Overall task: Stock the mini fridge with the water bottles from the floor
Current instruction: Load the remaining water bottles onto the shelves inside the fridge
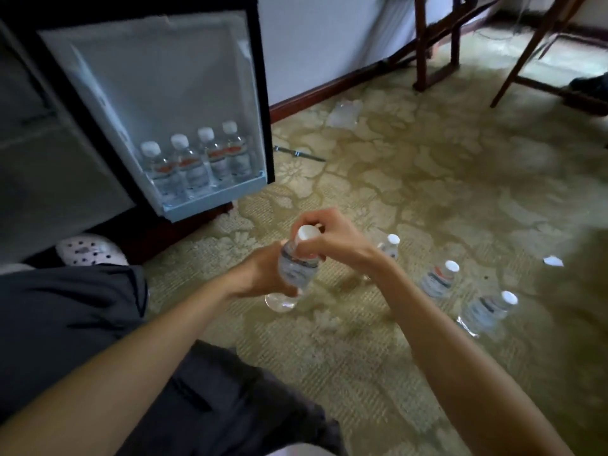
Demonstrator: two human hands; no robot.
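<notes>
Bottle in hand: I saw one water bottle (297, 271) held up above the carpet (427, 192), a little tilted, between the two hands.
Left hand: the left hand (263, 274) was curled round the lower body of the bottle and gripped it.
Right hand: the right hand (325, 232) was closed round the neck, just under the white cap (307, 232).
Weight and feel: I judged it full, so rather heavy for its size. The clear wall looked thin, and I think it would give under a hard squeeze and be smooth to the fingers.
Where to hold: I would take it at the labelled middle or at the stiff neck, not by the cap alone.
Fridge: the mini fridge (263, 93) stood open, and its door shelf (214, 205) carried four bottles (194, 162) upright in a row. I could not tell if room for a fifth was there.
Floor: three bottles (439, 279) stood on the carpet at the right, apart from each other.
</notes>
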